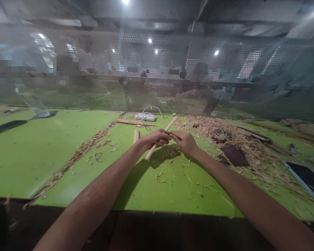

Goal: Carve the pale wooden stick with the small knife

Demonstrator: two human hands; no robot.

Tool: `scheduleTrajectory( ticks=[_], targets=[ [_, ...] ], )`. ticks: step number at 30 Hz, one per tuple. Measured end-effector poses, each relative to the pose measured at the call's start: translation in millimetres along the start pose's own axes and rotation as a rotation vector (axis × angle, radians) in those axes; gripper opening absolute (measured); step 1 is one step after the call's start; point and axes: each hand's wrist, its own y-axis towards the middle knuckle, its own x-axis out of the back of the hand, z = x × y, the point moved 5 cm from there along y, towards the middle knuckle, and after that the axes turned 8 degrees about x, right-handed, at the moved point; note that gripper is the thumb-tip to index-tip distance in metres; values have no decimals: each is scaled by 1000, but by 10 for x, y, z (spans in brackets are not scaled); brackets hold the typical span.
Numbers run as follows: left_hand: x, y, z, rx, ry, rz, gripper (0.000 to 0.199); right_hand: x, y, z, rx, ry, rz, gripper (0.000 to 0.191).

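Note:
A pale wooden stick (151, 152) slants away from me above the green table, its near end toward the lower left. My left hand (155, 137) is closed around its middle. Fingers pinched together, my right hand (185, 141) meets the left at the stick and grips a thin, dark piece (167, 132) that lies against the wood. Whether this is a blade or a scrap of sandpaper I cannot tell, as the fingers hide most of it. A second pale wooden piece (136, 135) lies just behind my left wrist.
Wood shavings (253, 148) pile up at the right, with brown sandpaper sheets (234, 156) among them. A phone (307, 179) lies near the right edge. At the back are a white power strip (145, 116) and a perforated screen (157, 94). A clear bottle (40, 112) stands left.

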Motion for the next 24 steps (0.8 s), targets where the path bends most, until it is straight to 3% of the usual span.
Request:
scheduleTrajectory(
  ticks=[15,24],
  targets=[
    [-5,55,60,65,-161,-20,16,16,19,-222,12,-239,27,40],
    [-26,33,96,123,-69,-48,24,146,7,-441,-67,-279,30,46]
  ],
)
